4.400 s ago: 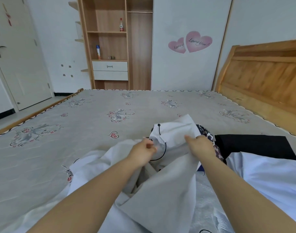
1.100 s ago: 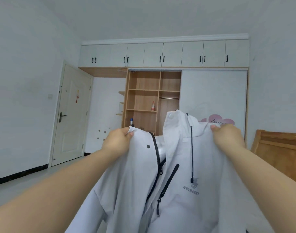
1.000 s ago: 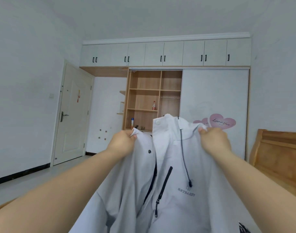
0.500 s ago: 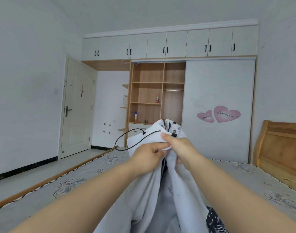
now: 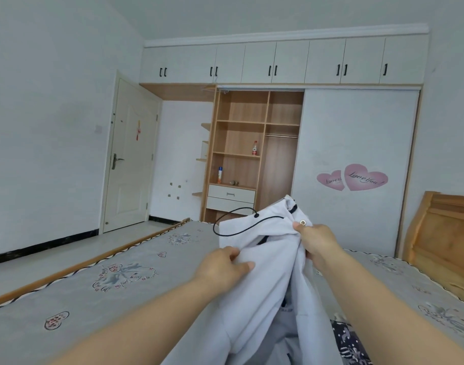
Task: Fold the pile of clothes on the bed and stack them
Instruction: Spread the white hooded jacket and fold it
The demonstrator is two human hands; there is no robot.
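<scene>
A white hooded jacket [image 5: 254, 299] with a black drawcord hangs in front of me above the bed [image 5: 125, 275]. My right hand [image 5: 319, 242] grips the bunched collar near a metal snap, holding it up. Lower and to the left, my left hand [image 5: 224, 267] pinches a fold of the jacket's white fabric. The drawcord loops out to the left of the hood. At the bottom right a dark patterned garment [image 5: 350, 343] peeks out from behind the jacket and my right forearm. The rest of the pile is hidden.
The bed's grey flowered cover stretches left and ahead. A wooden headboard [image 5: 444, 243] stands at the right. Beyond the bed are an open wardrobe [image 5: 254, 154] with shelves and bottles, a sliding door with pink heart stickers, and a room door [image 5: 130, 154] at the left.
The jacket was lifted off the bed and held spread by its shoulders, then my hands came together at the collar. Now my left hand has dropped lower on the fabric and the jacket has sunk.
</scene>
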